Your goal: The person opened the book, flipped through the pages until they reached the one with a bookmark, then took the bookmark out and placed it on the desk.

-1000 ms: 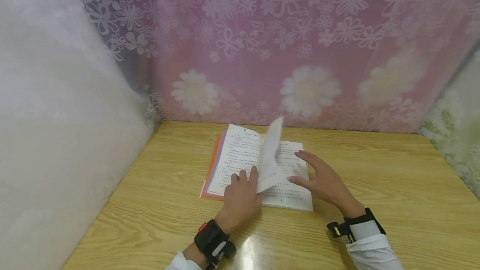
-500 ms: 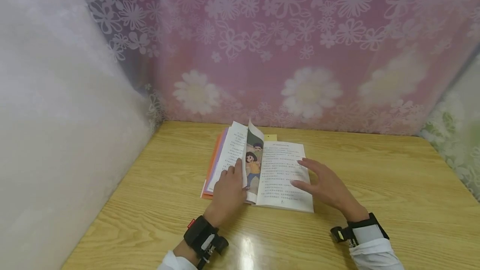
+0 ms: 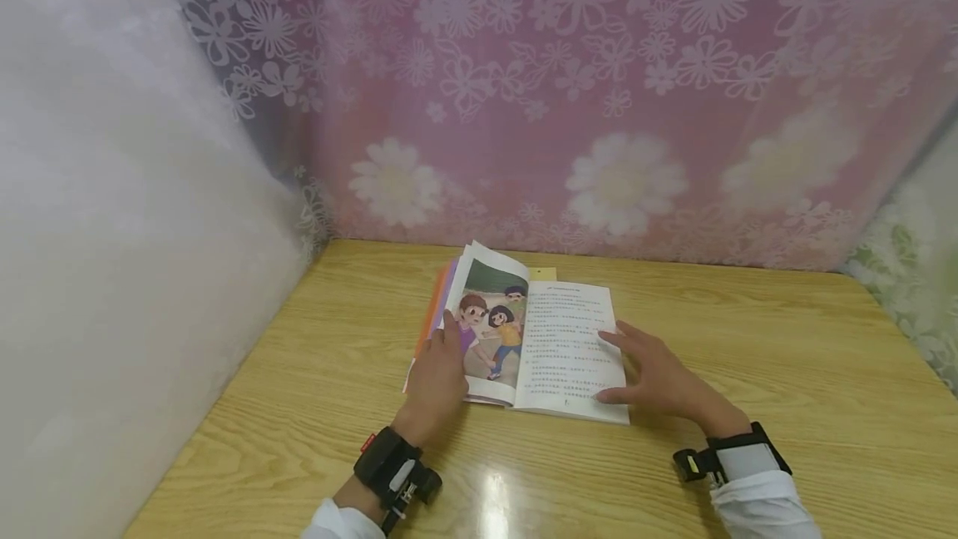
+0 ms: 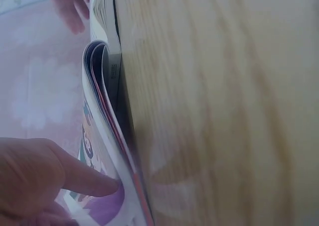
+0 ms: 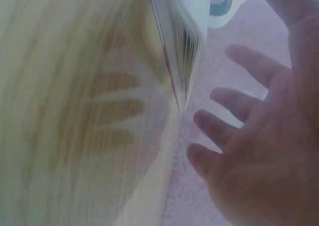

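Note:
An open book (image 3: 567,348) lies on the wooden table, with printed text on its right page. Its left page bears a colour picture (image 3: 500,341) of several cartoon children. My left hand (image 3: 432,379) rests on the outer part of that picture page; in the left wrist view its thumb (image 4: 92,178) lies straight on the paper. Over the book's right edge, my right hand (image 3: 662,374) is spread with thumb and fingers apart, holding nothing. The right wrist view shows its fingers (image 5: 219,129) extended beside the page block; whether they touch the book I cannot tell.
Orange and purple layers (image 3: 432,314) show under the book's left side. A small yellow piece (image 3: 542,274) sticks out past its top edge. A pink flowered curtain (image 3: 509,156) hangs behind the wooden table (image 3: 262,439), and a pale sheet (image 3: 150,231) hangs on the left.
A leaf has turned from right to left, and the left page now shows the picture in place of text. My left hand has slid left with it; the right hand has shifted slightly right and down.

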The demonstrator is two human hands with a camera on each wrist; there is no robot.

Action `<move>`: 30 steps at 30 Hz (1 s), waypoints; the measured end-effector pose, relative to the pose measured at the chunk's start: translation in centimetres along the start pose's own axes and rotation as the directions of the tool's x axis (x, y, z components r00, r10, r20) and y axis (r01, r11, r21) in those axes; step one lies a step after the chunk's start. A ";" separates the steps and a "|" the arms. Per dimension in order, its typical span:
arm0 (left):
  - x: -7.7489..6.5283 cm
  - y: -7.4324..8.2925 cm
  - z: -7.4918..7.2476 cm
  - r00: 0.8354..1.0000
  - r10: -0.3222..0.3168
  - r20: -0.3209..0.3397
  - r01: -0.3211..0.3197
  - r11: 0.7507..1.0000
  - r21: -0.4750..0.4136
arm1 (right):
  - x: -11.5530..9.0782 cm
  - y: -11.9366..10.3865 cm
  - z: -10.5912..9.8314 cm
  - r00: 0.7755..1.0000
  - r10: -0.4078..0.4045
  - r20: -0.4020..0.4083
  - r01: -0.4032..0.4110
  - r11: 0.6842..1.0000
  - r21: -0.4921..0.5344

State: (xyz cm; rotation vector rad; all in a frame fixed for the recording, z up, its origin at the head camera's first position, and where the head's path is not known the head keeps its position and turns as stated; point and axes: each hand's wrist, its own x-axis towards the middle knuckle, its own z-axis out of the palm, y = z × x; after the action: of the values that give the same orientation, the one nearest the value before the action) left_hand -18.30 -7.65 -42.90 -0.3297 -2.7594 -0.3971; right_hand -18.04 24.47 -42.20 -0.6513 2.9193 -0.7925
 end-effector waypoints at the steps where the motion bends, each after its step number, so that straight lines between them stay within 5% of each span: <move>1: 0.0 0.0 0.0 1.000 -0.005 0.010 0.005 1.000 0.013 | -0.1 0.1 0.0 1.000 -0.007 0.012 0.007 1.000 0.009; 8: 0.3 0.0 -0.2 0.998 0.000 0.058 -0.004 0.997 0.076 | -0.2 0.8 0.3 0.996 -0.031 0.086 0.030 0.999 0.022; 17: -0.1 -0.1 -0.1 0.972 0.146 0.187 -0.121 0.983 -0.138 | 0.0 1.2 0.7 0.993 -0.042 0.108 0.040 0.999 0.013; 24: 0.1 -0.3 -0.1 0.945 0.163 0.283 -0.133 0.983 -0.124 | 0.3 1.4 0.8 0.994 -0.062 0.092 0.061 0.998 0.012; 30: 0.0 0.1 0.0 0.939 0.220 0.266 -0.182 0.970 -0.158 | 0.7 1.1 1.0 0.997 -0.057 0.049 0.056 0.998 0.010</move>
State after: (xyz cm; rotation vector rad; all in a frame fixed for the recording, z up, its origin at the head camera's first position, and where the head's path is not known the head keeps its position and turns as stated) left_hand -18.25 -7.61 -42.90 -0.7503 -2.9396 -0.5142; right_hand -19.01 24.59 -43.59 -0.7449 2.8631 -0.7826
